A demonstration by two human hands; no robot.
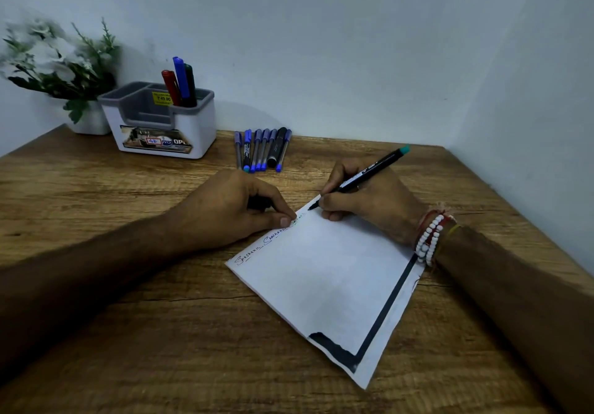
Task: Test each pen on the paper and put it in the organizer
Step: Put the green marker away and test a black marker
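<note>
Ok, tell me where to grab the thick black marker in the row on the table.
Pinch the thick black marker from above, across its barrel at the near end. It lies flat with thin blue pens close on both sides, but its fatter body probably rises above them, leaving fingertip room.

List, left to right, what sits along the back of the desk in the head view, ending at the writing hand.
Plant → organizer holding three pens → loose pens lying in a row → right hand with a pen.
</note>
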